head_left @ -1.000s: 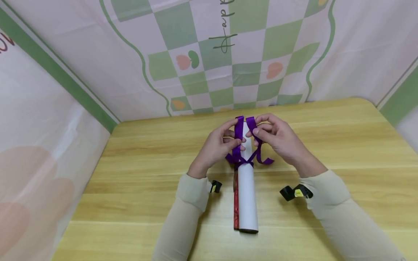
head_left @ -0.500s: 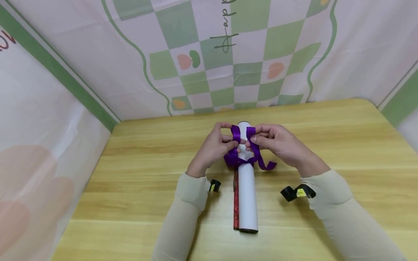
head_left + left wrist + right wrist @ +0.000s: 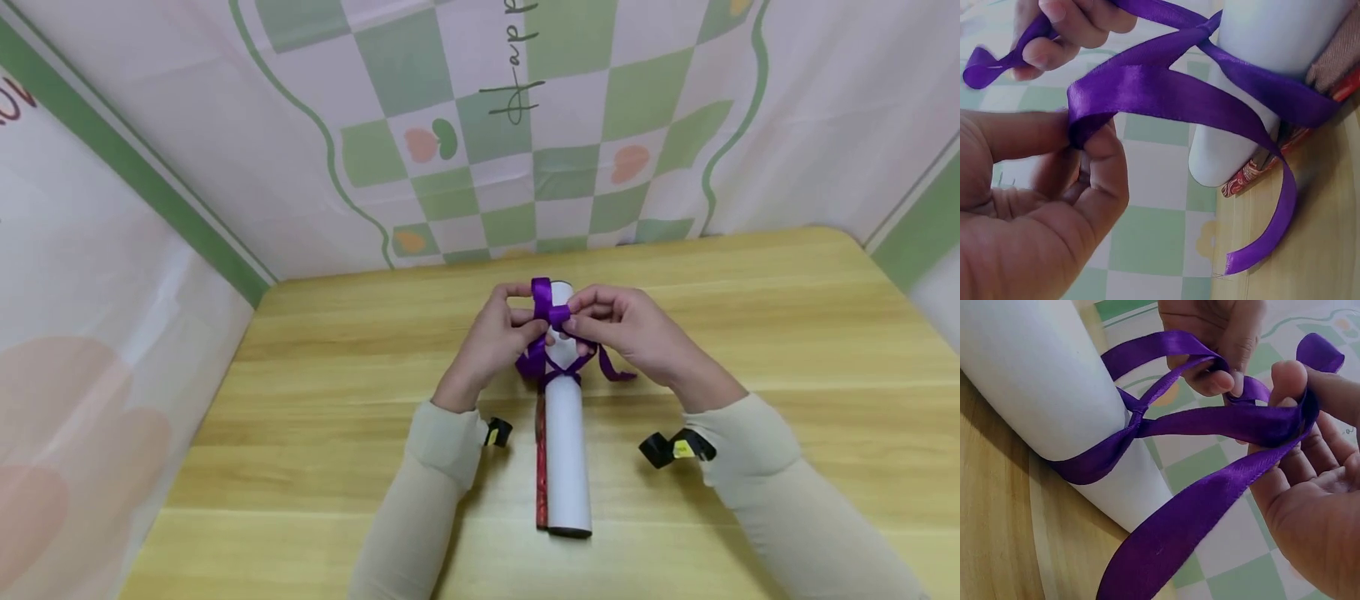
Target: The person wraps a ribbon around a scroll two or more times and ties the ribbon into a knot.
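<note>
A white roll point(image 3: 567, 458) lies lengthwise on the table, a narrow red patterned strip of something point(image 3: 542, 475) against its left side. Around both runs a purple ribbon point(image 3: 1094, 459), crossed in a knot on top of the roll. My left hand point(image 3: 487, 342) pinches one folded loop of ribbon point(image 3: 1141, 94) between thumb and fingers, above the roll's far half. Opposite it, my right hand point(image 3: 633, 333) pinches the other length of ribbon point(image 3: 1229, 422), also doubled into a loop. One loose tail point(image 3: 1260, 247) hangs on the left, another point(image 3: 1154, 550) on the right.
The wooden table point(image 3: 315, 433) runs back to a green-and-white checked cloth backdrop point(image 3: 502, 167). A second printed cloth point(image 3: 97, 333) hangs at the left. Small black wrist devices point(image 3: 675, 447) sit at both cuffs.
The right hand has drawn its ribbon loop leftward, close to the left hand's loop. Both hands first lowered towards the roll; the left still holds its loop upright.
</note>
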Available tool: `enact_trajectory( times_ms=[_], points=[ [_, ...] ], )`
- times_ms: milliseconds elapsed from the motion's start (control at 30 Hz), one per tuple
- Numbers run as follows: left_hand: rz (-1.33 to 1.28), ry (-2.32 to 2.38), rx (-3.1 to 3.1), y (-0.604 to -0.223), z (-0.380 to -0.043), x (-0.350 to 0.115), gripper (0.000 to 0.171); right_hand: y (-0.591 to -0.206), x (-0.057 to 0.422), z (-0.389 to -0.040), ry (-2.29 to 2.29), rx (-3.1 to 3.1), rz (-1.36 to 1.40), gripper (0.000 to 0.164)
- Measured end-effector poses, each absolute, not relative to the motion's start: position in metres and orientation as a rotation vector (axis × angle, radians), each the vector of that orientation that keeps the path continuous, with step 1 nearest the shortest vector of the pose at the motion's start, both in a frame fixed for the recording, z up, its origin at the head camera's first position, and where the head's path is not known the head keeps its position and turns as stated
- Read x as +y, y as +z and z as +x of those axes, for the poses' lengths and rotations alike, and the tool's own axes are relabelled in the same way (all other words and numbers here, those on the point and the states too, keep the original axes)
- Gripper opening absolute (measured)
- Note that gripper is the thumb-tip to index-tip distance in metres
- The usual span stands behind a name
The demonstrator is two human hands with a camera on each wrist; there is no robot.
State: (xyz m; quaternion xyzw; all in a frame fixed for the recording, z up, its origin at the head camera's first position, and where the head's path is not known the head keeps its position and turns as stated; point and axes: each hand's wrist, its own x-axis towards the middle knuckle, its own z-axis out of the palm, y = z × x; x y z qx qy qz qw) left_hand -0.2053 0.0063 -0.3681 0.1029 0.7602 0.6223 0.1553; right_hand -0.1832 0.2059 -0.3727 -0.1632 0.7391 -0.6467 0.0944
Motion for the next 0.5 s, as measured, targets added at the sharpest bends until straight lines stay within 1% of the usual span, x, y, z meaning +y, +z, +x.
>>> enact_trajectory(
  times_ms=[100,200,267,400,500],
  points=[
    [0.257,1.814,2.175,-0.3675,-0.2057,0.0068,0.048,-0.3727,0.2034,-0.1833,-1.925,2.215,-0.464,0.030],
    [0.242,1.801,2.205,-0.3671,-0.2059,0.0065,0.043,-0.3724,0.2010,-0.1830,-1.909,2.236,-0.473,0.030],
    [0.260,1.777,2.230,-0.3670,-0.2058,0.0065,0.036,-0.3726,0.1998,-0.1825,-1.899,2.240,-0.482,0.030],
    [0.391,1.723,2.277,-0.3672,-0.2056,0.0067,0.022,-0.3730,0.1976,-0.1817,-1.903,2.248,-0.478,0.031],
    [0.519,1.687,2.324,-0.3677,-0.2050,0.0070,0.017,-0.3731,0.1963,-0.1814,-1.908,2.289,-0.455,0.034]
  ],
)
